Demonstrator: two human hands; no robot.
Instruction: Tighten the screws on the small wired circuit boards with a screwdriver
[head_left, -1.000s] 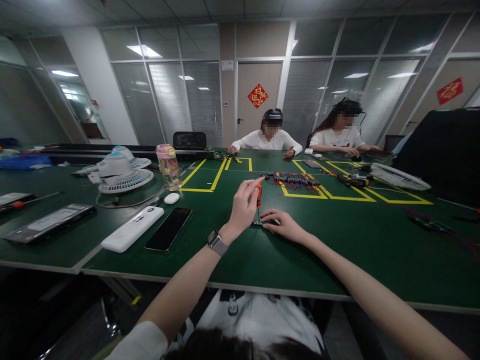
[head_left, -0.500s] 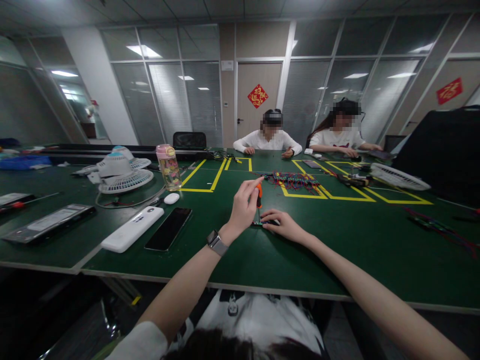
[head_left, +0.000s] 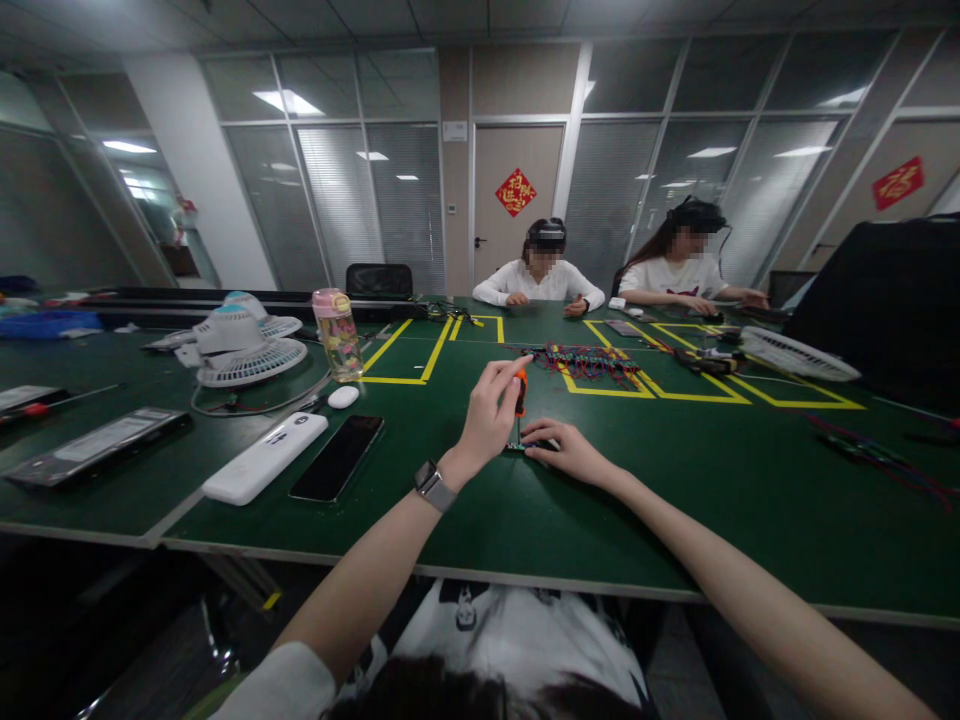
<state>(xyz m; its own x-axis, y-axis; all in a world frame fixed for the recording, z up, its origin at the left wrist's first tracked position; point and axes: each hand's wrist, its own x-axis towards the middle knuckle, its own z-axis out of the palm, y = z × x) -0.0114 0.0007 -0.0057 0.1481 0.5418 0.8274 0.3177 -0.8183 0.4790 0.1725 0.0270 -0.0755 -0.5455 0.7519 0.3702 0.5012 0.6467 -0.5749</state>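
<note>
My left hand [head_left: 487, 412], with a watch on its wrist, is closed around the orange handle of a screwdriver [head_left: 522, 393]. The screwdriver stands upright, its thin shaft pointing down at a small green circuit board [head_left: 514, 447] on the table. From the right, my right hand [head_left: 568, 450] grips the board's edge, its fingers curled low over the tabletop. The fingers hide part of the board. Beyond my hands lies a bundle of small boards with red and blue wires [head_left: 589, 362].
Left of my hands lie a black phone [head_left: 339, 458], a long white device [head_left: 266, 458] and a white earbud case [head_left: 343, 397]. A bottle [head_left: 337, 335] and white fans [head_left: 251, 350] stand farther back. Two people sit across the green table [head_left: 450, 530].
The screwdriver handle has turned slightly in my left hand, and the fingers have shifted a little. My right hand stays on the board. Across the table, one person's hand has moved slightly.
</note>
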